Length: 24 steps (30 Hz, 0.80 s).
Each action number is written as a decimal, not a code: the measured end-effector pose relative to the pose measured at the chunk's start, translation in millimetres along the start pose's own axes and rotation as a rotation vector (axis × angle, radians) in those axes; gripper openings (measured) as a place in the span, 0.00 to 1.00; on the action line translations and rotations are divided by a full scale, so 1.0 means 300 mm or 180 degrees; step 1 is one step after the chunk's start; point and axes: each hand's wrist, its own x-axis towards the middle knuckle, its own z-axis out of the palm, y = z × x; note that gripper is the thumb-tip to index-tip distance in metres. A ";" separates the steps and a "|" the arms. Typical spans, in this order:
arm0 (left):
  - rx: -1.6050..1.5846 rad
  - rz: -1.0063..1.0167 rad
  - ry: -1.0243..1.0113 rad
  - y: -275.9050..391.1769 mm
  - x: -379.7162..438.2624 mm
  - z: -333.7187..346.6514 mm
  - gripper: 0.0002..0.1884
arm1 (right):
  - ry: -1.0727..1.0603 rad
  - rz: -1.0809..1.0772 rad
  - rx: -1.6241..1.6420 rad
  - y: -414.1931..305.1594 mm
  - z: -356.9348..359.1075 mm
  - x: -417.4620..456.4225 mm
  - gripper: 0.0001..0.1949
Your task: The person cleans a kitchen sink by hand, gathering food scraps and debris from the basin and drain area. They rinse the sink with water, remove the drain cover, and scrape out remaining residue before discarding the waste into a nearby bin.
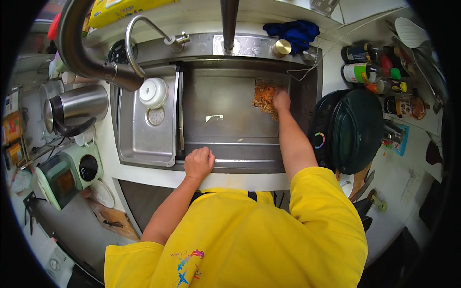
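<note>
My right hand point(282, 100) reaches into the right rear of the large stainless steel sink point(223, 108), against a heap of brownish food scraps point(264, 104) with an orange piece among them. Its fingertips are partly hidden, so its grip cannot be told. My left hand point(200, 162) rests curled on the sink's front edge, with nothing visible in it. On the left, a white bowl point(153, 93) lies upside down in the smaller steel basin point(144, 144), beside its round strainer drain point(156, 116).
A dark faucet point(97, 72) and a thin curved tap point(131, 32) reach over the left basin. A blue cloth point(297, 34) lies behind the sink. A dark green lidded appliance point(356, 131) and bottles point(356, 72) stand right; a steel kettle point(83, 108) stands left.
</note>
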 end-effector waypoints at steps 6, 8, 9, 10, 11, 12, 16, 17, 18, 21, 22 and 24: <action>0.0000 -0.0074 -0.0094 -0.002 -0.019 0.001 0.08 | 0.1283 -0.0152 0.0440 0.050 0.059 -0.093 0.17; -0.0008 -0.0044 -0.0041 0.004 0.001 0.003 0.09 | 0.1636 -0.0196 0.0402 0.080 0.096 -0.077 0.19; -0.0021 -0.0015 -0.0018 -0.003 0.023 0.006 0.09 | 0.1517 -0.0279 0.0495 0.089 0.100 -0.036 0.19; -0.0050 -0.0012 -0.0063 0.000 0.010 0.007 0.09 | 0.1345 -0.0323 0.0554 0.120 0.106 -0.032 0.18; -0.0081 -0.0008 -0.0107 0.000 0.001 0.006 0.09 | 0.1174 -0.0366 0.0614 0.143 0.119 -0.027 0.18; 0.0036 -0.0070 -0.0043 -0.003 -0.013 -0.002 0.09 | 0.0562 -0.0394 0.0733 0.049 0.061 -0.069 0.18; -0.0035 -0.0029 -0.0005 -0.001 -0.016 0.006 0.09 | 0.1154 -0.0487 0.0432 0.001 0.033 -0.008 0.16; -0.0005 -0.0048 -0.0019 -0.006 -0.022 0.003 0.09 | 0.0644 -0.0432 0.0156 -0.040 -0.006 0.037 0.15; 0.0007 -0.0067 -0.0039 -0.002 -0.023 -0.002 0.09 | 0.0136 -0.0369 -0.0135 -0.054 -0.030 0.048 0.15; -0.0046 0.0004 -0.0108 0.010 0.007 -0.004 0.09 | 0.0970 -0.1185 -0.0031 0.070 0.062 0.112 0.15; -0.0004 -0.0023 -0.0097 0.004 -0.003 -0.002 0.09 | 0.0440 -0.0718 0.0051 0.022 0.040 0.091 0.14; 0.0019 -0.0024 -0.0051 -0.004 0.005 0.004 0.09 | 0.0649 -0.1031 0.0154 0.008 0.037 0.023 0.15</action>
